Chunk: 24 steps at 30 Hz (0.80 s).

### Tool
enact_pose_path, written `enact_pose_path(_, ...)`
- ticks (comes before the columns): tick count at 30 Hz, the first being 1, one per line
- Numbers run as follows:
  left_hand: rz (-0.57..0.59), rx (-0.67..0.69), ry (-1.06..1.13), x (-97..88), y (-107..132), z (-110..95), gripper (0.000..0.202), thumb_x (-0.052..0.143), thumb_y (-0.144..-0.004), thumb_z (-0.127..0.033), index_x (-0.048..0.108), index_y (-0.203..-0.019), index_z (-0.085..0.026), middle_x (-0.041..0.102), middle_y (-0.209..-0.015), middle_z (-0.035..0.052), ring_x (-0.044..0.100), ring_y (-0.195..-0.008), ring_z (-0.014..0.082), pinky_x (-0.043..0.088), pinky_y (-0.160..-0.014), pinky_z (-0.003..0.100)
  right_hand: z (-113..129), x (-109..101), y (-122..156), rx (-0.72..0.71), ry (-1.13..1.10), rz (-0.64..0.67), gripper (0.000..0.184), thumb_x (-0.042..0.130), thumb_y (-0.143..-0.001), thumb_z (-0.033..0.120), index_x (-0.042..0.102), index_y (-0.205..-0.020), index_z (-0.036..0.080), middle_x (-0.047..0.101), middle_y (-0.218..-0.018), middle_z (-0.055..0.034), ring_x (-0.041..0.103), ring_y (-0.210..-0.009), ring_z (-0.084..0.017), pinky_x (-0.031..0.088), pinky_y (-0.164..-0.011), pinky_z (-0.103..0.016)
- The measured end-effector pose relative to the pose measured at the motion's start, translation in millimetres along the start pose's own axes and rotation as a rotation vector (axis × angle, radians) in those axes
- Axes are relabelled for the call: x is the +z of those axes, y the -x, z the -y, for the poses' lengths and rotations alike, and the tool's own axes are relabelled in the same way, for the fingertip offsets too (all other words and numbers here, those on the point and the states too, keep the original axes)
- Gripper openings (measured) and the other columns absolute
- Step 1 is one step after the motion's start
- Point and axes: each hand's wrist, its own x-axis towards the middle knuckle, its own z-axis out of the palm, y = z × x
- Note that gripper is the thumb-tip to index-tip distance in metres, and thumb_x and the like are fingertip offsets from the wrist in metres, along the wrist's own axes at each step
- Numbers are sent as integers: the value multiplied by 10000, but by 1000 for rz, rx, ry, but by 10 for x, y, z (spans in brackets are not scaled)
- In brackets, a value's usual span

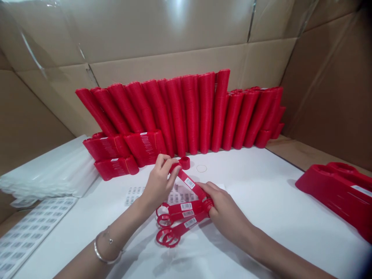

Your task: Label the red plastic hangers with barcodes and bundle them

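Several flat red plastic pieces with ring-shaped ends and white barcode stickers fan out on the white table. My right hand pinches them together at one end. My left hand is closed on the far end of the top piece, lifting it away from the fan. A silver bracelet circles my left wrist.
Tall stacks of red pieces line the back against cardboard walls. Banded red bundles lie at left, another red pile at right. Barcode sticker sheets and clear plastic bags sit at left.
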Motion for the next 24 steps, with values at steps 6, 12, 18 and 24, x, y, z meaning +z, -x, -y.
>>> enact_pose_path(6,-36,-41,230,-14,-7,-10,211,393,-806,-64,497,-945,-183,462,-954,54,499,-874,142,454,-717,254,-48,-100,-46,14,3,-60,628,326,-589,-25,548,-1108,251,549,-884,-21,525,-793,-153,406,-667,-249)
enact_pose_path(12,285,82,43,-31,29,-37,153,403,-721,-60,498,-761,-173,527,-737,15,495,-703,148,402,-647,273,-118,-171,-117,23,37,-140,605,329,-613,-17,537,-1123,232,545,-894,-29,521,-801,-158,402,-686,-257)
enact_pose_path(18,597,-18,-119,-10,26,56,207,381,-823,-185,587,-849,-190,587,-812,44,552,-774,179,412,-638,270,-163,-61,-103,23,97,-38,540,338,-628,-8,561,-1055,236,539,-863,-28,517,-754,-155,378,-652,-249)
enact_pose_path(24,695,-98,-127,28,54,210,218,413,-759,-125,618,-811,-180,565,-903,57,564,-757,175,420,-650,276,-215,-12,-107,63,114,1,477,336,-641,-1,580,-984,223,537,-840,-32,515,-737,-152,366,-625,-240)
